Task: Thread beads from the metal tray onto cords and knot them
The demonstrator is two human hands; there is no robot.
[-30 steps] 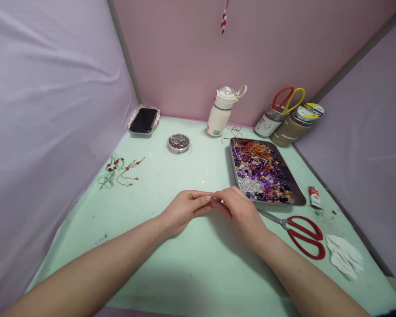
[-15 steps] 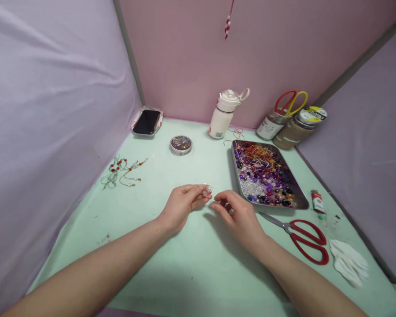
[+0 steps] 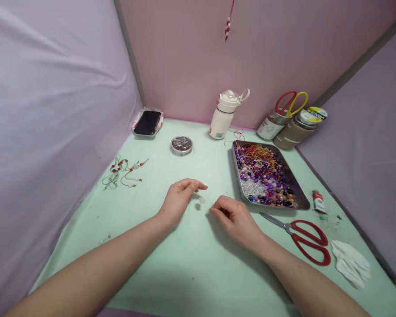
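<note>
A small cluster of clear beads [image 3: 202,200] sits between my two hands, with a dark shadow close beside it. Whether it hangs from a thin thread or rests on the table, I cannot tell. My left hand [image 3: 180,200] is just left of the cluster, thumb pressed to the fingers in a pinch; anything inside is too small to see. On the other side, my right hand [image 3: 236,218] has its thumb and index finger pinched together, knuckles up, near the bead tray [image 3: 295,189]. What its fingertips hold cannot be made out.
Scissors [image 3: 295,233], a white glove [image 3: 350,264] and a small red-and-white tube [image 3: 318,201] lie at right. A bottle [image 3: 221,119], jars [image 3: 295,130], a round case [image 3: 181,145] and a phone [image 3: 147,123] stand farther back. Beaded cords [image 3: 122,171] lie at left.
My hands have parted from where they met. The bead cluster has left my left fingertips and is now lower, between the hands. My right fingers have closed into a pinch.
</note>
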